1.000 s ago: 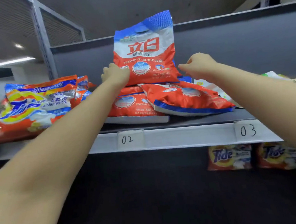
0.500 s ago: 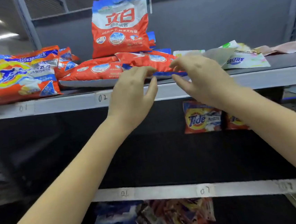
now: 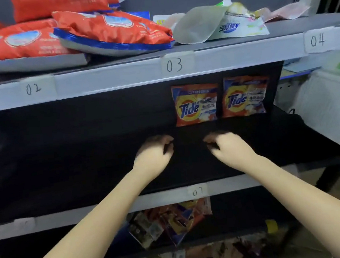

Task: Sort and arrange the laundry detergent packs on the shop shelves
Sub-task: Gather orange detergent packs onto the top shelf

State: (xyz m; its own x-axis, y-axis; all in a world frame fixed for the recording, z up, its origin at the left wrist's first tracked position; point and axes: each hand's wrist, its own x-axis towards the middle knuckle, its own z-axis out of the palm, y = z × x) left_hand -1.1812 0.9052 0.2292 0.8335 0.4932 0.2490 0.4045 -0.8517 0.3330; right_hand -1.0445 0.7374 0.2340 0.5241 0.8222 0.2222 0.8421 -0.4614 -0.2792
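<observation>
- Nearest us, on the lowest shelf, a jumbled heap of packets lies under the label 07; they are too blurred for us to count.
- Our two bare hands reach into the dark middle shelf. The left hand and right hand both show loosely curled fingers and hold nothing.
- Just beyond them, two Tide packs stand upright side by side against the back.
- Farther up, on the top shelf labelled 02, 03 and 04, we count at least three red detergent packs, two lying flat and overlapping.
- Right of these lie a white pack and a translucent bag.
</observation>
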